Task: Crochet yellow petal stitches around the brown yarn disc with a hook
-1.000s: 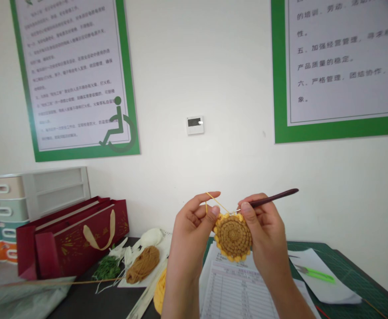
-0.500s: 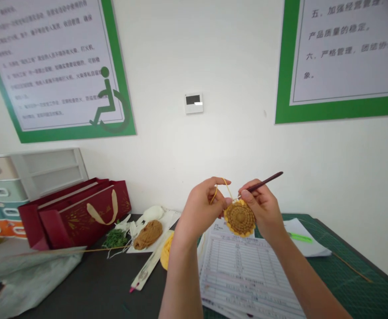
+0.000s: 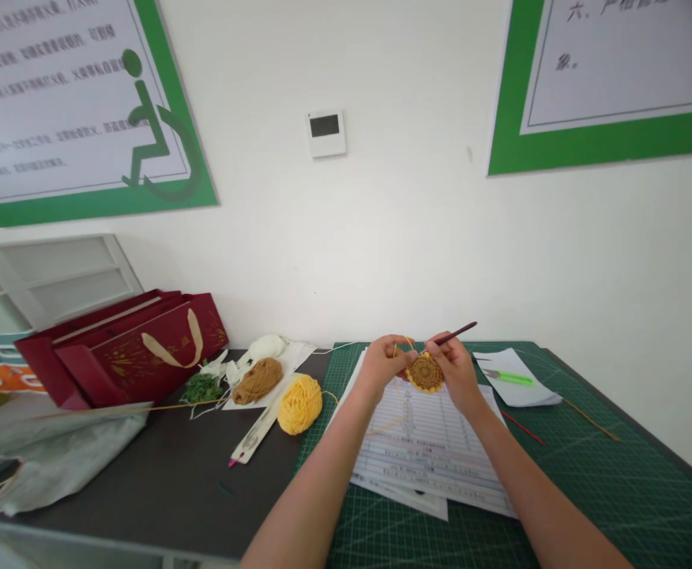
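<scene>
A round crocheted piece point(image 3: 425, 373), brown with a yellow edge, is held up between both hands above the printed sheets. My left hand point(image 3: 385, 365) pinches its left edge, with yellow yarn looped over a finger. My right hand point(image 3: 453, 365) grips a dark crochet hook point(image 3: 458, 332) and touches the right edge of the piece. The hook's tip meets the top edge, where the stitches are too small to make out. A yellow yarn ball point(image 3: 299, 404) lies to the left of the sheets.
Printed papers point(image 3: 417, 442) lie on a green cutting mat point(image 3: 595, 474). Brown yarn point(image 3: 257, 380), green yarn point(image 3: 201, 388) and a maroon bag point(image 3: 138, 348) stand left. A green cutter point(image 3: 509, 378) rests on white paper at right.
The view has tilted down and the hands appear lower and farther away, still holding the piece and hook. The yellow ball, partly hidden before, now shows fully.
</scene>
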### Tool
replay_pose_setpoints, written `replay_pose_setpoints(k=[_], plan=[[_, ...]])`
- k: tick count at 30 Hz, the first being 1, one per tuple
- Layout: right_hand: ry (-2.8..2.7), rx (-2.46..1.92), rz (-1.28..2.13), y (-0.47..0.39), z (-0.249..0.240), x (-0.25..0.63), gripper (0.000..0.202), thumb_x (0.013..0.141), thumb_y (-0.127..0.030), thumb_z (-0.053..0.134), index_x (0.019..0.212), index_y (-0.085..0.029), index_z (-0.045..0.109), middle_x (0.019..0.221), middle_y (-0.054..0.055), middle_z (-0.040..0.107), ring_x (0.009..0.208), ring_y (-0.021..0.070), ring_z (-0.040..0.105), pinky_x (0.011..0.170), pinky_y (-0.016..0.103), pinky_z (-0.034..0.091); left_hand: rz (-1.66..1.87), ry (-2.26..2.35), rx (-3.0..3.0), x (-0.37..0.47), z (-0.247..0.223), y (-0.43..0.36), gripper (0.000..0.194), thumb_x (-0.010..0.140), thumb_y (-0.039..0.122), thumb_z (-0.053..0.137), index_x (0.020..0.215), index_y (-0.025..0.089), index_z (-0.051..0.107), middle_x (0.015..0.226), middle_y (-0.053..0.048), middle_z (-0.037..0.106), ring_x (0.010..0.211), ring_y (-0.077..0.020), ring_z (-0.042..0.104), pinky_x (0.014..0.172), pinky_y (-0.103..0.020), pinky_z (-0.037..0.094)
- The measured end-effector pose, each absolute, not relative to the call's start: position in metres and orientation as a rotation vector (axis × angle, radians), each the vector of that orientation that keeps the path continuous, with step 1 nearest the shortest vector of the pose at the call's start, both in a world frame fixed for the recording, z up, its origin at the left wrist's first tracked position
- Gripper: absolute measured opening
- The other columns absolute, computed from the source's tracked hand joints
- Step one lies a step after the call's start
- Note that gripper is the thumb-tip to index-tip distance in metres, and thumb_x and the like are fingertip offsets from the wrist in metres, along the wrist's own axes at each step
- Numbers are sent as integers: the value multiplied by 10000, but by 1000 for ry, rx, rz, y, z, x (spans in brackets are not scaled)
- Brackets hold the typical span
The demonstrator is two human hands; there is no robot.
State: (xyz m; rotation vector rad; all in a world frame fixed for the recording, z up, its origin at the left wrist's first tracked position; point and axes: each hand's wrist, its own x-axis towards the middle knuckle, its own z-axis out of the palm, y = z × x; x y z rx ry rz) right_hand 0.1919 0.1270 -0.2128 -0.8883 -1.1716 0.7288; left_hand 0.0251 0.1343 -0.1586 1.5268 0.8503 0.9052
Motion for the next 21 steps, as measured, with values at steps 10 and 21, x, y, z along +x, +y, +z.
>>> replay_pose_setpoints(k=[10, 21], plan=[[-1212, -1020, 733, 145, -243, 191, 353, 978, -363, 646, 1281, -183, 623, 1286, 100, 660, 1071, 236, 685, 896, 451, 598, 939, 683, 1187, 19, -211, 154, 361, 969, 335, 657, 1289, 172, 624, 1285, -114, 657, 1065, -260, 678, 884, -472, 594], [-1271, -990, 780, 137, -236, 185, 330, 984, -366, 637, 1259, -184, 633, 1259, 95, 671, 1040, 222, 690, 878, 432, 602, 993, 672, 1111, 11, -208, 156, 331, 968, 326, 660, 1257, 166, 637, 1246, -106, 671, 1026, -245, 686, 856, -450, 602]])
